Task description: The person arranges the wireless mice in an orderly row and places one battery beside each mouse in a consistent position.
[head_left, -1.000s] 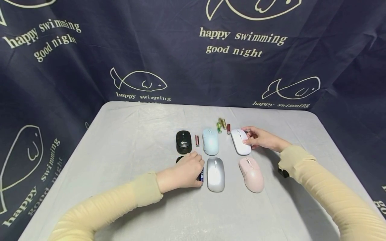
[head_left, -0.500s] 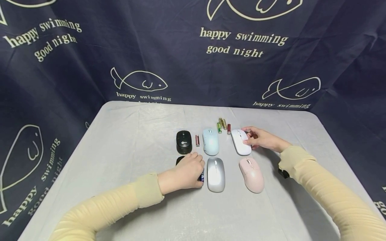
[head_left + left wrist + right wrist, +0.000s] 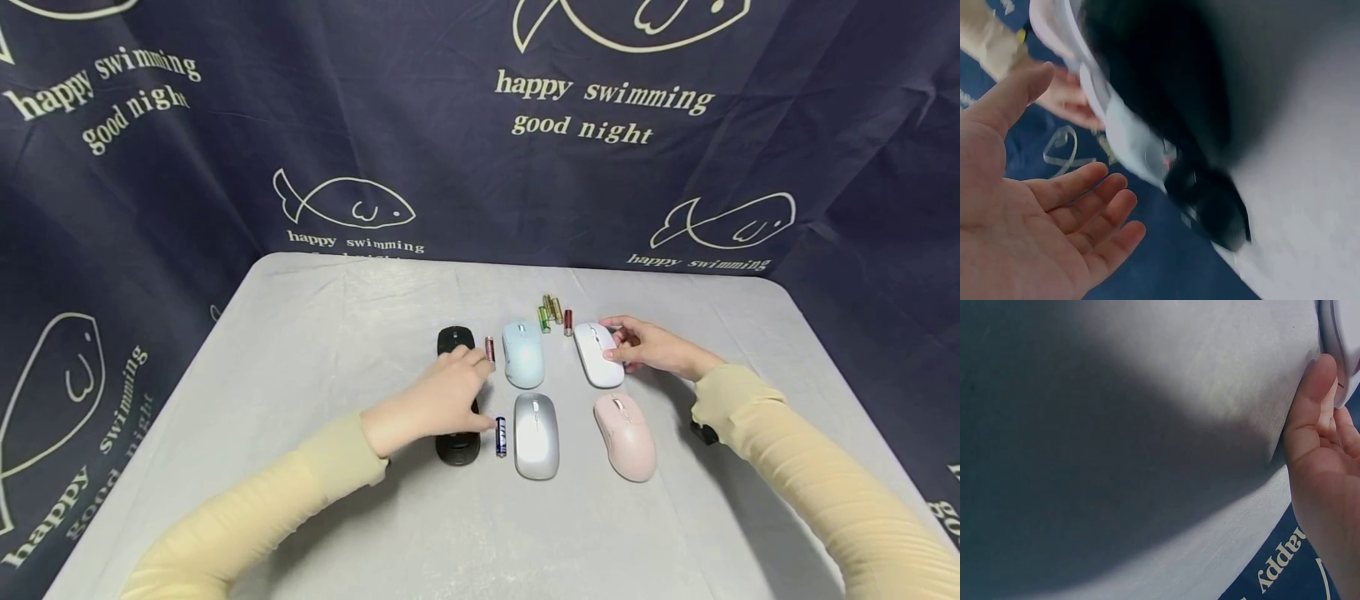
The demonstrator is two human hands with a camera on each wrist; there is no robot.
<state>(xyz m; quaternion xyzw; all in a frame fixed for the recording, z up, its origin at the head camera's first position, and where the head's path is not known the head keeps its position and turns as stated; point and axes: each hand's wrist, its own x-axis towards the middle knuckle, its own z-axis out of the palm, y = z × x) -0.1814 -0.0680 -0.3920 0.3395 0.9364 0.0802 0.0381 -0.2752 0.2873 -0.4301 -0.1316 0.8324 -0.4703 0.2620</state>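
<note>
My left hand (image 3: 435,400) hovers over two black computer mice, its fingers loosely extended and holding nothing. The far black mouse (image 3: 454,337) shows only its front; of the near black mouse (image 3: 457,448), the rear is visible. By my left thumb lies a blue battery (image 3: 500,437), and a red battery (image 3: 490,348) lies near the fingertips. In the left wrist view the palm (image 3: 1029,237) faces the camera with relaxed fingers. My right hand (image 3: 651,346) touches the right side of a white mouse (image 3: 598,354) with thumb and fingers; the right wrist view shows a straight thumb (image 3: 1319,378) beside it.
A light blue mouse (image 3: 523,354) stands between the black and white ones. Nearer are a silver mouse (image 3: 536,437) and a pink mouse (image 3: 626,437). Several green and gold batteries (image 3: 550,310) and another red battery (image 3: 567,322) lie behind. A dark fabric backdrop (image 3: 480,167) rises behind the table.
My left hand has moved away from the blue battery and near black mouse, back toward the far black mouse, uncovering the battery. The right hand has stayed at the white mouse.
</note>
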